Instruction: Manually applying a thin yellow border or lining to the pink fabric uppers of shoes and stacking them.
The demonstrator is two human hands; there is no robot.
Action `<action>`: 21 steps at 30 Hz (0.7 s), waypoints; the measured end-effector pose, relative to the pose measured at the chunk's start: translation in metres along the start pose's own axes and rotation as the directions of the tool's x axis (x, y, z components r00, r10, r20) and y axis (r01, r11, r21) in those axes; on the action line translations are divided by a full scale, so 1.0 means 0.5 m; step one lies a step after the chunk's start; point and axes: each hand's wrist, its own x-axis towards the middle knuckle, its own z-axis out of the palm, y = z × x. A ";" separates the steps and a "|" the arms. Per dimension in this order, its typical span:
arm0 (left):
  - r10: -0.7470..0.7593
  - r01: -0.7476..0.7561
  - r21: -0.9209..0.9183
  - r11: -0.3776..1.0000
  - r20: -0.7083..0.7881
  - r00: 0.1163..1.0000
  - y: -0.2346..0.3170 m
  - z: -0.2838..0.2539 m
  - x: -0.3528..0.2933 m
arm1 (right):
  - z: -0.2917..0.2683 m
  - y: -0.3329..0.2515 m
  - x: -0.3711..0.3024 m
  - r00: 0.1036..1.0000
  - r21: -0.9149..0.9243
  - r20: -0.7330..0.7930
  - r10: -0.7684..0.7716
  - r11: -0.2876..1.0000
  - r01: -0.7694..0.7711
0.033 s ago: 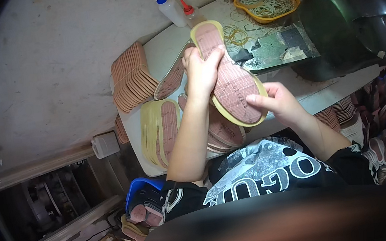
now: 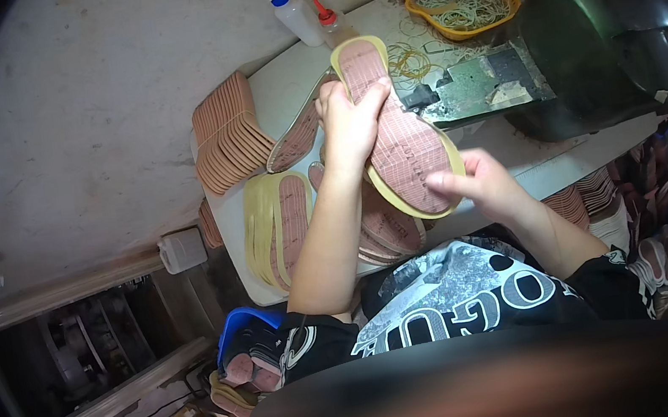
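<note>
Above the table I hold a shoe insole (image 2: pixel 408 142) with a pink printed face and a pale yellow rim. My left hand (image 2: pixel 352 121) grips its narrow waist, thumb on the printed face and fingers behind. On the wide end rests the thumb of my right hand (image 2: pixel 480 184), with the other fingers behind the edge. Below my left forearm lie yellow-rimmed insoles (image 2: pixel 278 225) side by side, and more pink insoles (image 2: pixel 391 222) lie partly hidden under the held one. Another insole (image 2: pixel 298 137) leans beside my left wrist.
A banded stack of tan insoles (image 2: pixel 230 133) stands at the table's left. Behind are a blue-capped bottle (image 2: pixel 297 19), a red-tipped bottle (image 2: pixel 332 25) and an orange basket (image 2: pixel 462 24) of rubber bands. A dark green machine (image 2: pixel 591 36) fills the right side.
My right thumb has shifted very slightly on the wide end of the insole. Otherwise the two frames look alike.
</note>
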 end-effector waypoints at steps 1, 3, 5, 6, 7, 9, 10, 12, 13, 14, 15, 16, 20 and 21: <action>-0.003 0.003 -0.001 1.000 0.003 1.000 0.006 0.001 0.003 | 0.002 0.003 -0.009 0.992 -0.010 0.041 0.116 0.993 -0.115; 0.013 -0.014 0.049 0.999 0.030 0.999 0.018 -0.004 0.001 | 0.009 0.032 -0.009 0.985 0.097 0.105 0.137 0.984 -0.148; -0.030 0.028 0.026 0.999 0.077 0.997 0.005 -0.021 0.013 | 0.026 0.033 -0.005 0.995 0.104 0.067 0.073 0.991 -0.080; -0.061 0.062 0.001 0.998 0.133 0.989 0.000 -0.026 0.022 | 0.032 0.039 -0.001 0.995 0.105 0.063 0.077 0.991 -0.084; -0.066 0.066 -0.001 0.998 0.136 0.989 -0.003 -0.028 0.026 | 0.038 0.047 0.004 0.997 0.159 0.044 0.061 0.985 -0.067; 0.165 -0.122 0.327 0.937 -0.107 0.980 -0.006 -0.029 0.035 | 0.046 0.049 0.014 0.999 0.215 0.012 0.051 0.975 -0.052; 0.160 -0.121 0.322 0.939 -0.098 0.982 -0.003 -0.030 0.042 | 0.049 0.042 0.017 0.999 0.215 -0.005 0.047 0.976 -0.045; 0.420 -0.438 0.344 0.831 0.127 0.898 0.022 -0.039 0.060 | 0.054 0.030 0.027 0.999 0.228 -0.037 0.010 0.974 -0.002; 0.531 -0.578 0.335 0.744 0.229 0.816 0.037 -0.056 0.066 | 0.057 0.024 0.032 0.999 0.229 -0.033 0.016 0.973 -0.008; 0.521 -0.697 0.292 0.655 0.493 0.696 0.045 -0.080 0.082 | 0.059 0.018 0.037 0.999 0.241 -0.027 0.019 0.970 -0.012; 0.419 -0.717 0.236 0.656 0.677 0.606 0.060 -0.094 0.086 | 0.061 0.016 0.045 0.999 0.252 -0.022 0.024 0.968 -0.018; 0.321 -0.674 0.218 0.706 0.750 0.579 0.069 -0.097 0.096 | 0.061 0.014 0.053 0.999 0.284 -0.032 0.019 0.959 -0.009; 0.104 -0.601 0.274 0.751 0.850 0.517 0.088 -0.101 0.135 | 0.063 0.011 0.075 0.999 0.253 -0.040 -0.007 0.967 0.017; 0.105 -0.599 0.268 0.755 0.852 0.513 0.098 -0.102 0.140 | 0.066 0.008 0.078 0.996 0.207 -0.083 -0.030 0.977 0.047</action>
